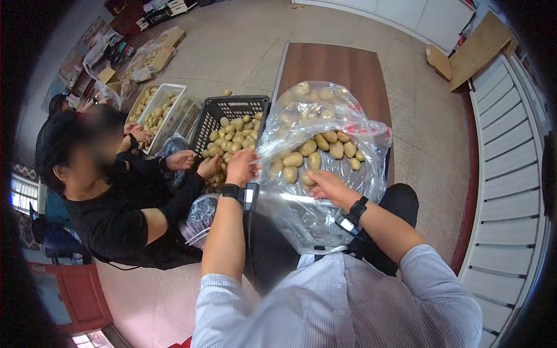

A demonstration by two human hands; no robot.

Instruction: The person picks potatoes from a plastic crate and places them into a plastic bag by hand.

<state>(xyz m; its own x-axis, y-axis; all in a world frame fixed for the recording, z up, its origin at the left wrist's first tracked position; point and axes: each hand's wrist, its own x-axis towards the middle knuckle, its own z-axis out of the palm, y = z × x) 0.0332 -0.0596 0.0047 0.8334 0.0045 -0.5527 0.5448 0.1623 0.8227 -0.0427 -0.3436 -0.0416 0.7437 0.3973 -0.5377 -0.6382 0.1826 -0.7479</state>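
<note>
A clear plastic bag (348, 200) lies open in front of me, with several potatoes (336, 151) inside. My right hand (331, 187) reaches into its mouth, fingers closed round a potato (308, 177). On the left, my left hand (241, 168) is between the bag's edge and a black crate (232, 102) of potatoes. Its fingers look apart and partly bent, close to the plastic; no potato shows in them. Both wrists wear dark straps with small devices.
A co-worker's hands (210, 167) reach to the crate at my left. White crates (184, 110) of potatoes stand beyond, near another person's hands (139, 134). The bag rests on a brown table (331, 64). A white slatted panel (505, 174) stands at right.
</note>
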